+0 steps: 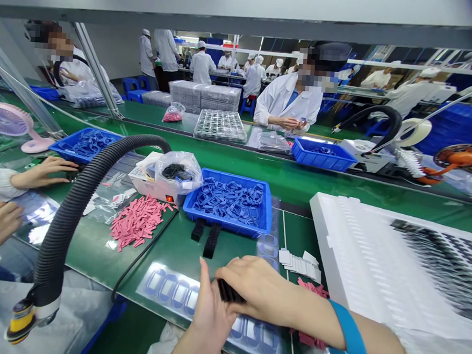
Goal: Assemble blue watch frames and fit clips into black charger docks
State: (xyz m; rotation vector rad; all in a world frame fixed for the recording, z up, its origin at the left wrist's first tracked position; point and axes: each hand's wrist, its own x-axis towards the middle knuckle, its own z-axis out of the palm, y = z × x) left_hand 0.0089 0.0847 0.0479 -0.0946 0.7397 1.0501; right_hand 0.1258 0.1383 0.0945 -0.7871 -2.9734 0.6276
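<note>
Your hands are together around a ribbed black piece point(230, 292), above the green table point(93, 253) and the clear plastic sheet point(147, 288) with its oval shapes. Your right hand point(248, 286) curls over the piece and appears to grip it; your left hand point(213, 311) is under it, palm up, thumb standing apart. Its fingers are hidden, so whether they close on the piece you cannot tell from here.

You look to be partway through handling this one piece; nothing shows it as finished or set down. Two more black strips point(212, 241) lie on the table in front of the blue tray point(269, 209), in nobody's grip. The tray is well filled with blue frames point(230, 199), and the pink strips point(136, 221) make a large loose heap, so plenty of parts remain. The white foam box point(336, 249) on your right contains rows of dark pieces point(439, 272); you cannot tell whether those are completed.

As for writing, you find no brand or label legible anywhere, and the white cards point(299, 265) show no readable print.
</note>
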